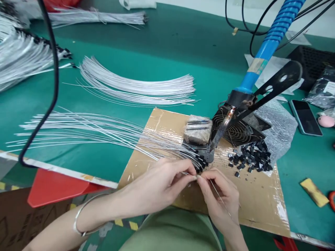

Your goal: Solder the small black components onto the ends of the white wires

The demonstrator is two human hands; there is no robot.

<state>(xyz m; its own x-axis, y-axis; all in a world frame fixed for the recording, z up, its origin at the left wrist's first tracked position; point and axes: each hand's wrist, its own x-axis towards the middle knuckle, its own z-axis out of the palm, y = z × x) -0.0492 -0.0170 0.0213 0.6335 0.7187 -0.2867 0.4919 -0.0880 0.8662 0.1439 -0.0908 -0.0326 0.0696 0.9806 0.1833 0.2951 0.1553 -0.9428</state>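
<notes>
Nearest us, the fingers of our left hand (pixel 167 181) and right hand (pixel 221 195) are pinched closed and meet at one small spot low over the brown, glossy cardboard sheet (pixel 251 205). They appear to grip a thin grey-white wire (pixel 216 191), a length of which crosses the right palm. Whatever sits exactly at the pinch is too small to tell, so we take this one piece as unfinished.

Just beyond the fingers lie the ends of a loose spread of long, thin grey-white wires (pixel 86 120), many bearing small black end pieces (pixel 200 162); we judge these to be well along. To the right, a heap of loose, small black blocky pieces (pixel 255 157) sits on the cardboard, so plenty seems left to use.

Past the spread, the blue-handled tool with a metal tip (pixel 261 59) slants down beside a rough grey block (pixel 198 134).

Farther off, a neat curved bundle of white wires (pixel 138 83) rests on the green tabletop (pixel 214 62). We make out no black pieces on its right-hand ends, so it looks to us unstarted. Farthest, a tied white wire bundle (pixel 96 17) shows dark tips, perhaps finished; we cannot tell for sure.
</notes>
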